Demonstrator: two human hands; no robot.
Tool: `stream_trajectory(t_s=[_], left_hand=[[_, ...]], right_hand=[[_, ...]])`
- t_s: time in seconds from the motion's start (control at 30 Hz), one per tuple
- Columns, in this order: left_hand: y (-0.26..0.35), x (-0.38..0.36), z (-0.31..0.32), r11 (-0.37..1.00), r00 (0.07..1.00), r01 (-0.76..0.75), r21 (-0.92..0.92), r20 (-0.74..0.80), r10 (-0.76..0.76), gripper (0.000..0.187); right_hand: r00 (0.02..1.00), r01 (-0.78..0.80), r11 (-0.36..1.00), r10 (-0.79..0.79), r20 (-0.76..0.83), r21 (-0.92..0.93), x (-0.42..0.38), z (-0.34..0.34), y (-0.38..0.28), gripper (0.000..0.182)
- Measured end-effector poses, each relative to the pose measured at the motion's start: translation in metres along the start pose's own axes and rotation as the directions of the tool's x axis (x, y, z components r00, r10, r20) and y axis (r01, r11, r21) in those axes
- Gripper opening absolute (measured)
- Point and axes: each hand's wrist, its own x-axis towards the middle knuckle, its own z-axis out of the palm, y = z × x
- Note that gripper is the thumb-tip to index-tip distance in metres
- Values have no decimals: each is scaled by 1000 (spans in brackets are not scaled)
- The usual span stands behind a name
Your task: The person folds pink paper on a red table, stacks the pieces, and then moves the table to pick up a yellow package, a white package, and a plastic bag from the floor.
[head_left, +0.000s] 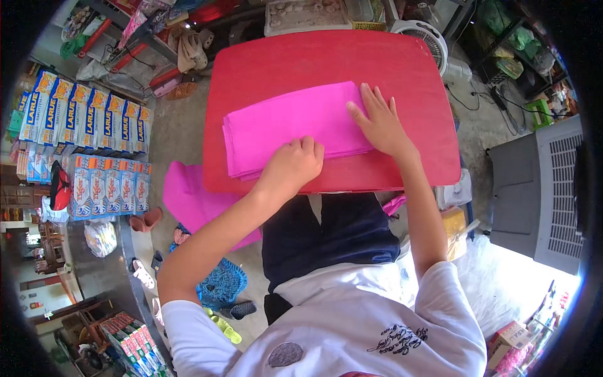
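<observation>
A stack of bright pink paper sheets (282, 125) lies flat on a red table (276, 60). My left hand (294, 164) is curled into a loose fist and presses on the near edge of the pink stack. My right hand (378, 122) rests flat, fingers spread, on the right end of the same stack. Neither hand grips anything.
More pink sheets (188, 198) hang below the table's left near side. Stacked blue drink cartons (88, 116) stand at the left. A white fan (424, 34) sits beyond the table's far right corner, and a grey appliance (537, 188) at the right. Sandals lie on the floor.
</observation>
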Motion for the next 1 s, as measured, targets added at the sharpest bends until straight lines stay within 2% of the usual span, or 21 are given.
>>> stream_trajectory(t_s=[0.03,0.13,0.23,0.27,0.37,0.47,0.57,0.67,0.77,0.97,1.0], left_hand=[[-2,1,-2,1000,1000,11,-26,22,-11,16],[-10,2,-7,996,998,45,-82,37,-42,18],[-20,4,-10,983,997,82,-166,-3,-83,24],[-22,4,-11,975,995,93,-204,-17,-98,26],[-25,4,-17,955,995,81,-285,73,-63,33],[-21,5,-18,961,1000,-7,-277,-7,5,24],[-21,9,-26,954,999,49,-296,37,-39,27],[-6,12,-22,971,984,122,-204,153,-91,41],[2,15,-22,985,973,115,-131,215,-85,44],[7,21,-21,988,965,125,-86,240,-101,45],[7,19,-20,988,981,117,-96,169,-99,41]], right_hand=[[999,-44,989,42,17,138,3,-9,0,80],[980,-39,836,139,-143,547,-10,-34,-7,68],[959,9,690,200,-202,724,-20,-30,9,60],[957,17,695,197,-213,719,-24,-26,13,58],[951,20,713,203,-234,701,-37,-19,19,55],[942,19,731,216,-257,682,-38,-15,17,53],[924,42,737,228,-307,675,-40,-12,15,48],[902,82,735,234,-364,673,-38,-8,17,40],[904,67,724,247,-349,686,-41,-9,18,41],[920,28,742,242,-307,670,-45,-14,14,43],[921,29,748,238,-309,663,-45,-13,14,43]])
